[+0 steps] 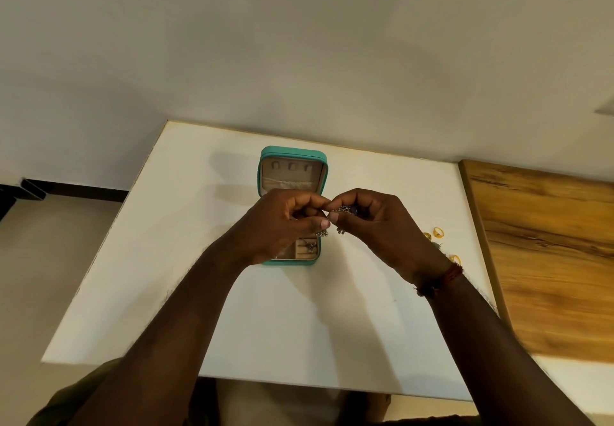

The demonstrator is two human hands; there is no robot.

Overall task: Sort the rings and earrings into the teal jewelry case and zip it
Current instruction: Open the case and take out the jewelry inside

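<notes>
Case (292,154): teal, unzipped and lying open on the white table (166,259), directly beneath and beyond the two hands; its lid extends past the fingertips, showing three small tabs and a gathered pocket, while its base is largely hidden under the left hand. Left hand (282,223): curled above the base, thumb and forefinger pressed together on one end of a small silver earring (345,209). Just below this hand's thumb, a compartment of the base holds at least one silver piece (309,246) already stowed; what fills the other compartments cannot be told. Between the hands: the earring is held clear of the table, its dark stones near the right fingers and small beads hanging under both thumbs. Whether this is one earring or a tangled pair is too small to tell. Right hand (375,223): also curled, fingertips pinching the other end of the earring; a red thread band (445,279) circles its wrist. Beyond the right wrist: several gold rings (438,233) lie loose on the table, well apart from the case, one partly hidden by the wrist. Further right, a wooden board (548,243) adjoins the table.

Progress, as judged: sorting is under way but early to middling. One item appears placed; the held earring, the gold rings and the zipping remain.
</notes>
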